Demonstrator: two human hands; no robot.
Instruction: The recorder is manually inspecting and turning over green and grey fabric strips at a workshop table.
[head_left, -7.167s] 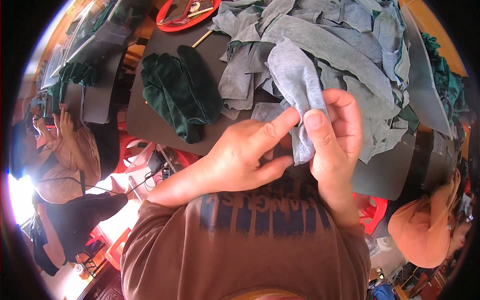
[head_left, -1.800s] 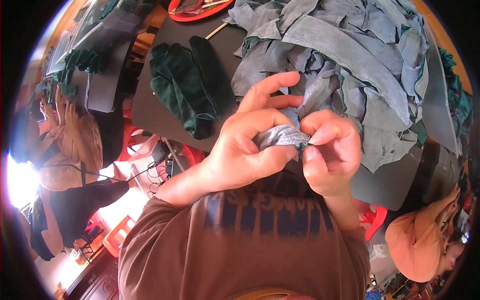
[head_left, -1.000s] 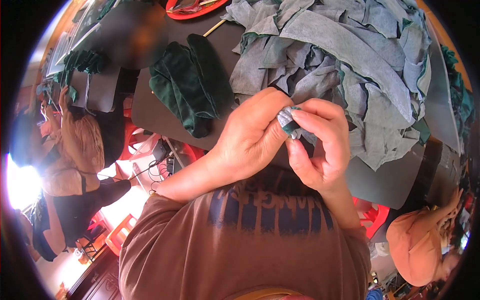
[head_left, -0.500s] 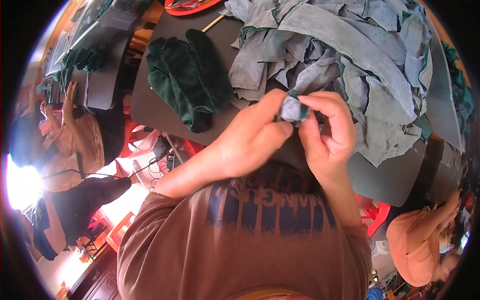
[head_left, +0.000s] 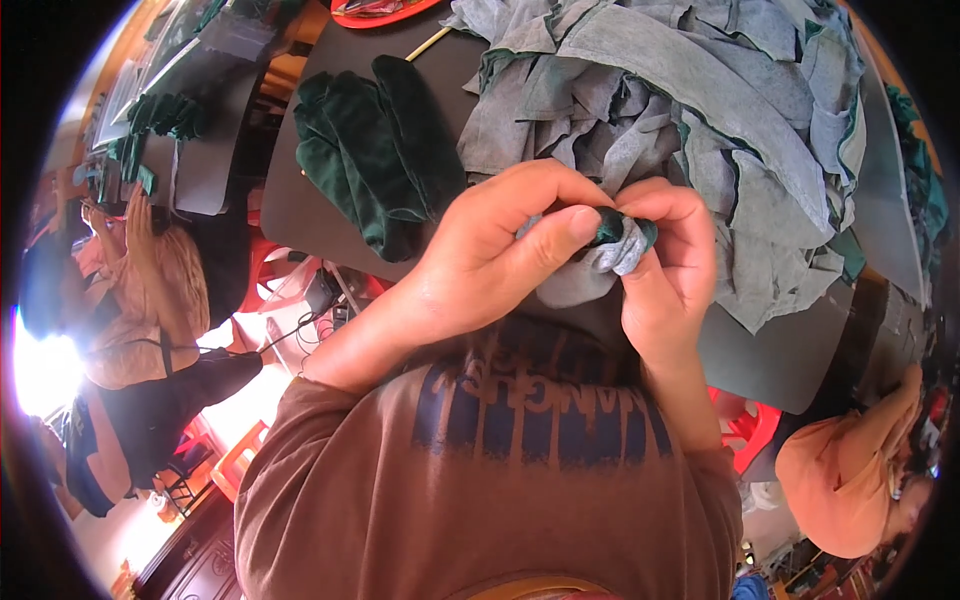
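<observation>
Two hands pinch one piece of cloth just in front of the pile (head_left: 745, 185); the left hand (head_left: 598, 222) has its thumb laid across the piece (head_left: 575, 288) and its forefinger curved over the far side; the right hand (head_left: 640, 225) nips the other edge between thumb and forefinger, its remaining fingers curled in. Half a second ago the piece showed as a blurred grey stub with a sliver of green; now a dark green patch sits inside a rolled grey rim, and grey cloth bulges out below the fingers; seven seconds ago it was a long, flat grey length; I take this to mean that the end is being worked over, with the green face partly brought up and the turn incomplete.

Left of the pile lies green cloth (head_left: 370, 155), folded and apart from the hands; a stick (head_left: 428, 45) slants between it and the pile, seemingly passing under the green cloth; a red tray (head_left: 372, 22) stands beyond, left of the pile's far part; the table (head_left: 765, 350) shows bare in front of the pile's right side. Nothing seems to block the hands; their own fingers hide the piece's far edge, so how much is turned I cannot tell.
</observation>
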